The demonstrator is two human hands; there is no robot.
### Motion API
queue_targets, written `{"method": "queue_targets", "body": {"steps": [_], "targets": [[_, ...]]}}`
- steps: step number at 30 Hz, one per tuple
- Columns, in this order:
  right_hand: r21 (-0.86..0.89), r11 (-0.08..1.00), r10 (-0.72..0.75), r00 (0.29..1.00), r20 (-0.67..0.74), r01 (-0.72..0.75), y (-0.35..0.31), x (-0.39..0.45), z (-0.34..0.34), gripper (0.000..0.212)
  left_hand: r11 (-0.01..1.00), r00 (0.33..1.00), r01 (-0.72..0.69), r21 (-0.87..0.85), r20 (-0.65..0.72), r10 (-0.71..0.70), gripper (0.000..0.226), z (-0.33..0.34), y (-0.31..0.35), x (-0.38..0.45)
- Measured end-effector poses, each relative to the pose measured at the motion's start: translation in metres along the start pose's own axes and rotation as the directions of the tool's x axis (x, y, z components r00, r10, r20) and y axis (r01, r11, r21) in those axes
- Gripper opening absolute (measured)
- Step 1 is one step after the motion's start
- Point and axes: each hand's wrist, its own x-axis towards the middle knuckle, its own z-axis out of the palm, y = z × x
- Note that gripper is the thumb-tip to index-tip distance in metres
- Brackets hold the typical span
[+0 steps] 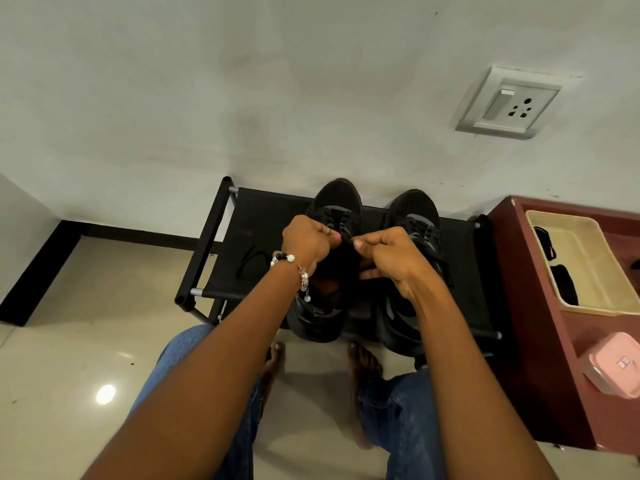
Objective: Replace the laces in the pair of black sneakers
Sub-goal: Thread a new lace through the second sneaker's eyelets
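Left hand (306, 239) and right hand (382, 252) pinch the limp, thin black lace (347, 237) over the left black fabric sneaker (332, 216); best gripped near its tips.

Pale wall (242, 81) with socket (509, 103), glossy, perhaps tiled, floor (69, 358).

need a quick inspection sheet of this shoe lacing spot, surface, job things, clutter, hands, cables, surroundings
surface: black fabric-topped shoe rack with metal bars, on a glossy beige tiled floor
job's things: two black sneakers side by side on the rack; loose black lace lying left of them
clutter: cream plastic tray holding dark items, and pink lidded box, both on a maroon cabinet
grippers: left hand and right hand each pinch black lace over the left sneaker
cables: nothing seen
surroundings: white wall socket with switch on a pale wall
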Motion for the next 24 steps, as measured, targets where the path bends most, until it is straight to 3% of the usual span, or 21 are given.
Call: {"method": "queue_targets", "body": {"steps": [4, 10, 13, 16, 19, 20, 21, 23, 24], "targets": [[0.039, 0.999, -0.019, 0.968, -0.251, 0.029, 0.005, 0.008, 0.016, 0.010, 0.996, 0.998, -0.045, 0.072, -0.042, 0.048, 0.023, 0.000, -0.003, 0.002], [0.209, 0.978, 0.085, 0.919, -0.385, -0.003, 0.004, 0.016, 0.028, 0.022, 0.981, 0.988, -0.126, 0.145, -0.065, 0.136, 0.015, -0.007, -0.001, -0.005], [0.360, 0.932, 0.109, 0.905, -0.411, 0.051, -0.004, 0.014, 0.027, 0.017, 0.972, 0.983, -0.184, 0.148, 0.011, 0.185, 0.021, -0.017, -0.001, -0.003], [0.614, 0.769, 0.080, 0.927, -0.366, 0.176, -0.019, 0.003, 0.012, 0.014, 0.936, 0.978, -0.203, 0.287, 0.098, 0.182, 0.055, -0.029, -0.005, -0.004], [0.807, 0.484, -0.039, 0.930, -0.367, 0.339, -0.030, -0.009, -0.006, 0.015, 0.849, 0.988, -0.146, 0.508, 0.116, 0.101, 0.090, -0.037, -0.008, -0.010], [0.799, 0.445, -0.086, 0.907, -0.412, 0.405, -0.031, -0.011, -0.010, 0.015, 0.829, 0.992, -0.119, 0.546, 0.107, 0.071, 0.094, -0.038, -0.010, -0.012], [0.742, 0.477, -0.145, 0.875, -0.463, 0.471, -0.030, -0.011, -0.014, 0.015, 0.828, 0.994, -0.085, 0.554, 0.099, 0.036, 0.098, -0.040, -0.012, -0.012], [0.451, 0.698, -0.321, 0.806, -0.498, 0.557, -0.029, -0.013, -0.016, 0.009, 0.845, 0.994, -0.034, 0.533, 0.107, -0.027, 0.103, -0.041, -0.015, -0.011], [0.198, 0.807, -0.427, 0.782, -0.454, 0.556, -0.026, -0.011, -0.015, 0.005, 0.849, 0.991, -0.024, 0.528, 0.121, -0.047, 0.105, -0.041, -0.017, -0.010]]}}
